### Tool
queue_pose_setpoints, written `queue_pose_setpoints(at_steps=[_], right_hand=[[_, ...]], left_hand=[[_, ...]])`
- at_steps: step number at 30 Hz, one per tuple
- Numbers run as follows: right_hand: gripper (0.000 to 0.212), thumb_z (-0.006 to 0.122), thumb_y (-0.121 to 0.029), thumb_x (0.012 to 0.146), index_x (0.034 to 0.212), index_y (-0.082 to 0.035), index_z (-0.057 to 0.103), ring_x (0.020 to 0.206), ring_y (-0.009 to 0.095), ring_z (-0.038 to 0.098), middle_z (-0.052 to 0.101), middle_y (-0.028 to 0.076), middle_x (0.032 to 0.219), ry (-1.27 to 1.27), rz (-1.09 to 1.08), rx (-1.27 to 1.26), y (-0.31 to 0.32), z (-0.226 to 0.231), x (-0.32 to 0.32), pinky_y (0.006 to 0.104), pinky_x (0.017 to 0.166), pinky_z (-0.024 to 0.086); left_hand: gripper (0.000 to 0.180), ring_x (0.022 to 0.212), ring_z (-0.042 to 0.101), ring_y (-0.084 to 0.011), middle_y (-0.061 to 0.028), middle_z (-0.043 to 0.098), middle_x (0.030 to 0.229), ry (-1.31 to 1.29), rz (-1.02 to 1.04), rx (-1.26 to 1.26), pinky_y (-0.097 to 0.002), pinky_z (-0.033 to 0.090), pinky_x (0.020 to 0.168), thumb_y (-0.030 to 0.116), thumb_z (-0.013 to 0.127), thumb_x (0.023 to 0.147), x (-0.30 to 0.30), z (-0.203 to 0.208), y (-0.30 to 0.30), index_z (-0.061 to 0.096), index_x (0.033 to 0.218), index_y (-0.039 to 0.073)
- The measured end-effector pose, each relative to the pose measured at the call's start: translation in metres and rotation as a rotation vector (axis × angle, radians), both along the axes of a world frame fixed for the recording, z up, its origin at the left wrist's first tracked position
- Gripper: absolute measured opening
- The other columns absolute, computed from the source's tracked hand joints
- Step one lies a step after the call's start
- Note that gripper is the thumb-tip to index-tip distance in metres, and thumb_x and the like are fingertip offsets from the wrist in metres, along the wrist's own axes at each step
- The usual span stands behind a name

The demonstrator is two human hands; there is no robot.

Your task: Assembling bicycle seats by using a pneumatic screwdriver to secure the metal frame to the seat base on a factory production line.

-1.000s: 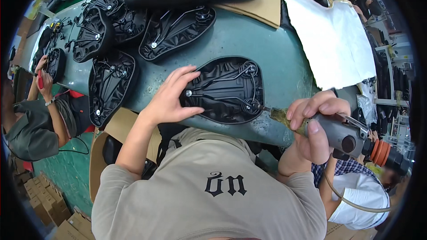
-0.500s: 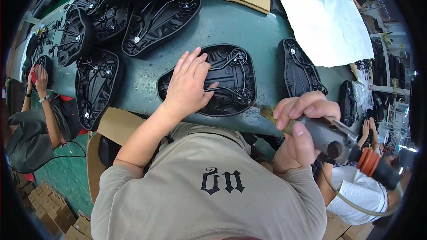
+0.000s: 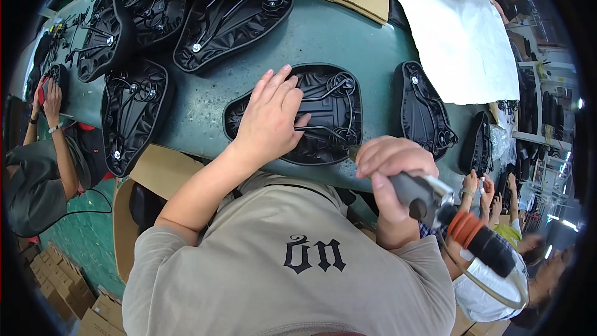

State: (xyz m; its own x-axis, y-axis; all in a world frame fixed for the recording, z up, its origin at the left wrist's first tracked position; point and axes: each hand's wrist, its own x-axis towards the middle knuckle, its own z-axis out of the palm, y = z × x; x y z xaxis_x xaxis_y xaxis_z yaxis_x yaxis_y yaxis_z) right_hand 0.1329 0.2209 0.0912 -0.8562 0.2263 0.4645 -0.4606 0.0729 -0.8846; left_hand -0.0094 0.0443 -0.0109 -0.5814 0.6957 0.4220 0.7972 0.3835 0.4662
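You have one left hand [image 3: 267, 119], one right hand [image 3: 396, 160], one tool [image 3: 415, 194] at lower right and one sheet [image 3: 466, 50] at upper right. You have one seat [image 3: 324, 111] at centre and two more at mid-right; the upper-left seats [image 3: 134, 115] overlap too much to count.

The saddle underside [image 3: 320, 112] looks puckered and plastic-like.

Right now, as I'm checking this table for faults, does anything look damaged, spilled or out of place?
One oddity: the white sheet on the right side of the table has a ragged edge, as if torn. The seat under the left hand shows no clear damage, and no spill stands out.
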Motion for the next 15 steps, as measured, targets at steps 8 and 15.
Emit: queue_pose_setpoints(at_steps=[8,15], right_hand=[[0.028,0.07,0.0,0.084,0.109,-0.002,0.057,0.069,0.023,0.068,0.068,0.019,0.099,0.076,0.059,0.12,0.014,0.025,0.013,0.0383,0.07,0.061],[0.034,0.062,-0.004,0.089,0.12,-0.003,0.048,0.066,0.022,0.063,0.055,0.018,0.101,0.156,-0.026,-0.106,0.026,0.047,0.019,0.0439,0.068,0.056]], left_hand=[[0.031,0.141,0.053,-0.0387,-0.0188,0.067,0.127,0.031,-0.005,0.014,-0.0543,0.038,0.121,0.005,0.076,0.083,-0.005,-0.008,-0.001,0.06,0.11,0.001],[0.034,0.144,0.051,-0.039,-0.0143,0.069,0.124,-0.073,-0.283,-0.04,-0.055,0.038,0.123,-0.009,0.069,0.067,-0.03,0.003,-0.04,0.061,0.099,0.0]])
